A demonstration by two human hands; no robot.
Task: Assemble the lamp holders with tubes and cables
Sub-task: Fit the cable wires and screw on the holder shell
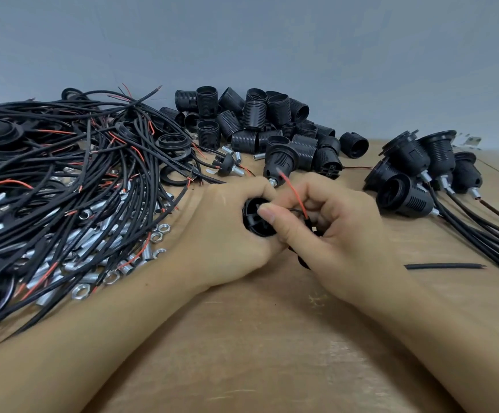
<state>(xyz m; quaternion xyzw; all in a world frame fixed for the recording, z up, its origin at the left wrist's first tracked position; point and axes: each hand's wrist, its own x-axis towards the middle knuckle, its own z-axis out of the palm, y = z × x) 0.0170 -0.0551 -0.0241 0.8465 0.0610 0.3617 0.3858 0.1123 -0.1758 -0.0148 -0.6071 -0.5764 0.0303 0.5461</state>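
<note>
My left hand (227,231) grips a black lamp holder part (255,222) at the table's middle, its open side facing me. My right hand (331,231) pinches a black cable (309,222) whose red wire (293,189) sticks up between the two hands; the right thumb presses against the holder's rim. The cable's lower run is hidden under my right palm. One assembled holder with a metal tube (281,159) stands just behind my hands.
A tangle of black cables (63,162) with metal tubes and nuts (93,248) covers the left. Loose black threaded shells (257,120) are heaped at the back. Finished holders with cables (421,177) lie at the right, and a short cable piece (445,266) lies beside my right wrist.
</note>
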